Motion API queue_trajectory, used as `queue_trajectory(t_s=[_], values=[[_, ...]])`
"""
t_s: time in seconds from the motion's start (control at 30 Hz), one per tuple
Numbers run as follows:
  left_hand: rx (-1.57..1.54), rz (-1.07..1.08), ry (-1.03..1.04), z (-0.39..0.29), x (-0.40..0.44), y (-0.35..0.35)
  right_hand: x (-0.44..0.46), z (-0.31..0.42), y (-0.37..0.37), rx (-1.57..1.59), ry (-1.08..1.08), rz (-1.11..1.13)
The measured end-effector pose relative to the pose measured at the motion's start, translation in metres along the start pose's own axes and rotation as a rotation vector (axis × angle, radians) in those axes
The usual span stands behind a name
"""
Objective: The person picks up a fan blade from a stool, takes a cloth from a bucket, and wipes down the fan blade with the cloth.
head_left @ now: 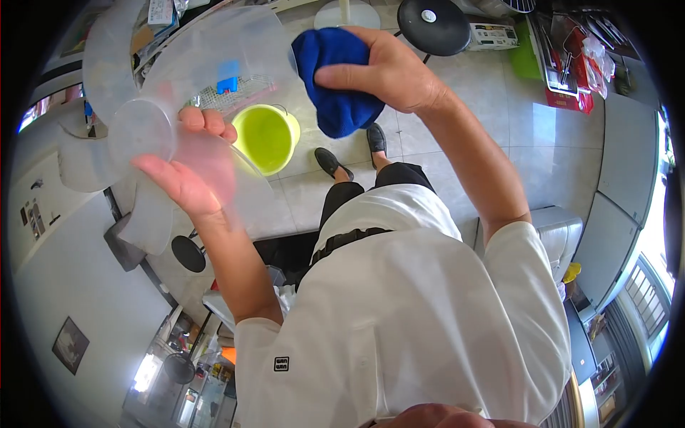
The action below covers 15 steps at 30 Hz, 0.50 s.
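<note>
A translucent plastic fan blade (pixel 214 50) with several wide, curved vanes fills the upper left. Its round hub (pixel 141 132) faces me beside my left thumb. My left hand (pixel 189 182) grips the fan blade near the hub, thumb in front and fingertips curled at the edge, with the palm partly behind a clear vane. Bunched in my right hand (pixel 396 71) is a dark blue cloth (pixel 335 89), close to the right edge of the upper vane. The thumb presses on the cloth; its other fingers are mostly hidden.
A lime-green bucket (pixel 295 135) stands on the tiled floor below the fan blade, near my shoes (pixel 332 162). A black round stool (pixel 435 28) and a white round base (pixel 346 14) with a pole are at the top. Crowded shelving (pixel 564 68) stands upper right.
</note>
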<state>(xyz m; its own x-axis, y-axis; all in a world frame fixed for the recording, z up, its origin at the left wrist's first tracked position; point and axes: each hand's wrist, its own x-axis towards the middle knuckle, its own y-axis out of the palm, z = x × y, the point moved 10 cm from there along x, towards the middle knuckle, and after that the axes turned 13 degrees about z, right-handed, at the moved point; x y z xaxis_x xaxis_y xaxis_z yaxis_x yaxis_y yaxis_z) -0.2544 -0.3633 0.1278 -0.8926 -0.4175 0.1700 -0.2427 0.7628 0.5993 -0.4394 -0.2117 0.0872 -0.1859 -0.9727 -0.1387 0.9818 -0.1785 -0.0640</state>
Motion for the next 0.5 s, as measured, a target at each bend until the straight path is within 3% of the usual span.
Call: queue_trajectory(t_s=[0.07,0.1,0.13,0.2,0.3,0.5], values=[[-0.06,0.019,0.041,-0.001,0.002,0.003,0.001,-0.01,-0.003,0.687,-0.125,-0.087],[0.064,-0.006,-0.004,0.004,-0.001,0.0,0.0,-0.007,-0.007,0.886,-0.169,-0.106],[0.189,-0.032,-0.05,0.008,-0.004,-0.003,-0.001,-0.005,-0.009,0.888,-0.17,-0.106],[0.183,-0.036,-0.111,0.027,-0.007,-0.001,-0.001,0.01,-0.007,0.81,-0.219,-0.024],[0.265,-0.017,-0.201,0.039,-0.005,0.02,-0.005,0.011,-0.01,0.183,0.02,-0.124],[0.256,-0.02,-0.182,0.031,-0.019,0.011,-0.016,-0.03,-0.01,-0.122,0.104,-0.12]])
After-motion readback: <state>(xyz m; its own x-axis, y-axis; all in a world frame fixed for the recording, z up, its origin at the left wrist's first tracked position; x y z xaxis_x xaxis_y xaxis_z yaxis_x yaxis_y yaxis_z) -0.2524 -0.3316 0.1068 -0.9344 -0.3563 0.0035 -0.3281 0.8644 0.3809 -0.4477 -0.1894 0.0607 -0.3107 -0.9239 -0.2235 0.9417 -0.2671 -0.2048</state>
